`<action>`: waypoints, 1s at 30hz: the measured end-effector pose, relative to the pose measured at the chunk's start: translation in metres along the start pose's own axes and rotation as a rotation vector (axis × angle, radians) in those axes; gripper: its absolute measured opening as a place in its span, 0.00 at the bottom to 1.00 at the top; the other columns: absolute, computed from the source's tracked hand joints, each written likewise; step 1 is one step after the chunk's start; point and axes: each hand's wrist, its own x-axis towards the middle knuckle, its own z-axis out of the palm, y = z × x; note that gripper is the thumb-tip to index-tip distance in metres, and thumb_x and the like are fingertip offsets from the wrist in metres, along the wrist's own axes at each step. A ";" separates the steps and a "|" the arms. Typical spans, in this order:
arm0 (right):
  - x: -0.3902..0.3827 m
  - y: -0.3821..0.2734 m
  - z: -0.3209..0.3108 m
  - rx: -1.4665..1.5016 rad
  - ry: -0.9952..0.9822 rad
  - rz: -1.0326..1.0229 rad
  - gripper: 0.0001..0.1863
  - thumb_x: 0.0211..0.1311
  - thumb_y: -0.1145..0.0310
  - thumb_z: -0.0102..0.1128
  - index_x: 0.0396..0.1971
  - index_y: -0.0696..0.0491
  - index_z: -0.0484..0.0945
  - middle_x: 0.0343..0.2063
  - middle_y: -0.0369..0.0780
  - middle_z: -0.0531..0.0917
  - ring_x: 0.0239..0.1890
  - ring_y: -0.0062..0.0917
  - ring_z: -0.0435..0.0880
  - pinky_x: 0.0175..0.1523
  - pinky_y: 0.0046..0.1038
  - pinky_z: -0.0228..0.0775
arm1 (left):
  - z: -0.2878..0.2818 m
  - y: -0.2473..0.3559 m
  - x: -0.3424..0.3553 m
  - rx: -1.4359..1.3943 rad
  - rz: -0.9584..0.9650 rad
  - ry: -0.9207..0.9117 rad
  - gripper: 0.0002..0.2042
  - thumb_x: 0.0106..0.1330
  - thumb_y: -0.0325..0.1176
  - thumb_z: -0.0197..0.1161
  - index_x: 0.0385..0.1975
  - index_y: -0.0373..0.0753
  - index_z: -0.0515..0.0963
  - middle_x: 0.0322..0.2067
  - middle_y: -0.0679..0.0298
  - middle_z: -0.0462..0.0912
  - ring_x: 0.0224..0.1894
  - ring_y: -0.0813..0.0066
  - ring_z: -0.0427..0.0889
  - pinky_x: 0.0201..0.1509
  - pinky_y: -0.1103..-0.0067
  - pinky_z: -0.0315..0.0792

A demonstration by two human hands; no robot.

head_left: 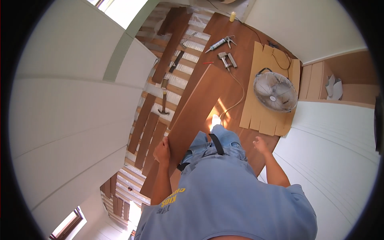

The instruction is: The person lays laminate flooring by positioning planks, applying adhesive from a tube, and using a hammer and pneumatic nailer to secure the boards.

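A long brown floorboard (197, 105) runs from beside my left forearm up toward the middle of the floor. My left hand (162, 151) is closed on its left edge. My right hand (261, 145) hangs away from my body on the right, loosely open, and nothing shows in it. Beyond the board's far end, a pneumatic nailer (225, 60) with a hose lies on the laid wooden flooring (244, 40). Near it are a caulking gun (221, 43) and a thin red marking pencil (208, 63).
To the left, loose short boards (143, 122) and a hammer (164, 104) lie across wooden battens (176, 89). On the right, a round metal fan (275, 92) sits on cardboard (258, 80). A yellow bottle (232, 17) stands at the far end. White walls (72, 116) flank the floor.
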 end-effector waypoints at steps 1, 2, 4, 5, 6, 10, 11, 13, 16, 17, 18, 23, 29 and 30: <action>0.008 -0.012 -0.003 0.079 -0.135 0.032 0.24 0.70 0.66 0.61 0.63 0.60 0.72 0.29 0.40 0.84 0.31 0.24 0.85 0.38 0.30 0.78 | -0.004 0.017 0.006 -0.006 -0.027 0.018 0.38 0.76 0.67 0.37 0.35 0.39 0.87 0.33 0.45 0.86 0.40 0.41 0.85 0.45 0.55 0.75; 0.026 -0.031 -0.011 0.064 -0.147 0.024 0.24 0.70 0.66 0.61 0.63 0.60 0.72 0.29 0.40 0.84 0.31 0.24 0.85 0.38 0.30 0.78 | -0.008 0.033 0.013 -0.009 -0.054 0.034 0.36 0.76 0.66 0.39 0.32 0.41 0.87 0.32 0.47 0.87 0.39 0.42 0.85 0.45 0.54 0.76; 0.055 -0.076 -0.030 0.006 -0.270 -0.069 0.23 0.71 0.67 0.59 0.61 0.62 0.73 0.30 0.40 0.84 0.33 0.24 0.86 0.40 0.29 0.78 | -0.011 0.061 0.035 -0.029 -0.071 0.039 0.36 0.76 0.67 0.39 0.32 0.41 0.87 0.32 0.47 0.87 0.39 0.42 0.85 0.45 0.54 0.76; 0.074 -0.099 -0.044 0.006 -0.278 -0.141 0.23 0.71 0.67 0.59 0.61 0.62 0.73 0.30 0.40 0.84 0.33 0.24 0.86 0.40 0.29 0.78 | -0.010 0.074 0.049 -0.043 -0.067 0.045 0.37 0.75 0.67 0.39 0.32 0.41 0.87 0.32 0.47 0.87 0.39 0.42 0.85 0.46 0.55 0.76; 0.101 -0.122 -0.065 -0.034 -0.299 -0.124 0.22 0.72 0.63 0.58 0.60 0.61 0.75 0.37 0.45 0.86 0.36 0.29 0.87 0.45 0.32 0.79 | -0.008 0.087 0.067 -0.050 -0.079 0.039 0.37 0.75 0.67 0.39 0.32 0.41 0.87 0.32 0.47 0.87 0.39 0.42 0.85 0.46 0.55 0.76; 0.197 -0.198 -0.135 0.097 -0.154 -0.105 0.21 0.72 0.61 0.55 0.55 0.60 0.79 0.40 0.50 0.88 0.39 0.34 0.89 0.49 0.33 0.79 | 0.008 0.133 0.159 0.003 -0.128 -0.008 0.38 0.74 0.69 0.38 0.33 0.41 0.87 0.33 0.46 0.87 0.41 0.43 0.86 0.47 0.55 0.76; 0.219 -0.211 -0.152 0.075 -0.149 -0.085 0.21 0.72 0.61 0.55 0.55 0.60 0.79 0.40 0.50 0.88 0.39 0.34 0.89 0.49 0.33 0.79 | 0.014 0.145 0.186 0.033 -0.133 -0.015 0.39 0.74 0.70 0.37 0.33 0.41 0.87 0.33 0.46 0.87 0.41 0.43 0.86 0.47 0.56 0.77; 0.267 -0.235 -0.183 -0.229 -0.015 -0.241 0.16 0.74 0.67 0.55 0.55 0.61 0.78 0.36 0.42 0.87 0.35 0.24 0.87 0.43 0.27 0.79 | 0.027 0.170 0.245 0.038 -0.147 -0.029 0.39 0.74 0.70 0.36 0.33 0.41 0.87 0.33 0.46 0.87 0.41 0.43 0.86 0.47 0.55 0.76; 0.339 -0.263 -0.204 -0.211 -0.072 -0.095 0.16 0.74 0.67 0.54 0.54 0.61 0.78 0.35 0.41 0.87 0.35 0.23 0.87 0.43 0.27 0.79 | 0.064 0.210 0.351 0.034 -0.171 -0.044 0.39 0.74 0.69 0.37 0.29 0.40 0.85 0.33 0.48 0.87 0.39 0.43 0.85 0.45 0.55 0.76; 0.368 -0.273 -0.201 -0.241 -0.082 -0.157 0.16 0.74 0.67 0.54 0.54 0.61 0.78 0.35 0.41 0.87 0.35 0.23 0.87 0.43 0.27 0.79 | 0.080 0.222 0.384 -0.003 -0.156 -0.022 0.38 0.74 0.69 0.38 0.30 0.40 0.85 0.34 0.46 0.87 0.40 0.41 0.85 0.46 0.55 0.76; 0.397 -0.283 -0.195 -0.259 -0.131 -0.152 0.16 0.74 0.66 0.54 0.54 0.61 0.78 0.34 0.42 0.87 0.35 0.22 0.87 0.43 0.26 0.79 | 0.098 0.231 0.418 -0.015 -0.147 -0.006 0.38 0.74 0.69 0.39 0.31 0.39 0.85 0.35 0.45 0.86 0.41 0.40 0.84 0.47 0.55 0.76; 0.594 -0.359 -0.117 -0.515 -0.237 -0.215 0.19 0.71 0.61 0.54 0.53 0.57 0.81 0.46 0.53 0.86 0.50 0.49 0.85 0.55 0.42 0.77 | 0.234 0.272 0.590 0.087 0.084 0.032 0.30 0.75 0.63 0.47 0.35 0.42 0.84 0.32 0.48 0.87 0.37 0.46 0.86 0.43 0.58 0.78; 0.870 -0.438 0.067 -0.518 -0.289 -0.617 0.17 0.72 0.62 0.54 0.52 0.57 0.80 0.46 0.52 0.86 0.49 0.50 0.84 0.55 0.45 0.76 | 0.434 0.323 0.775 0.031 -0.129 -0.091 0.38 0.76 0.67 0.37 0.36 0.39 0.87 0.36 0.48 0.89 0.43 0.49 0.88 0.47 0.59 0.79; 0.908 -0.446 0.098 -0.504 -0.296 -0.707 0.17 0.72 0.63 0.54 0.52 0.57 0.80 0.46 0.51 0.86 0.49 0.50 0.84 0.55 0.46 0.76 | 0.464 0.329 0.799 0.043 -0.115 -0.097 0.39 0.76 0.68 0.36 0.36 0.39 0.87 0.36 0.49 0.89 0.44 0.48 0.88 0.47 0.58 0.79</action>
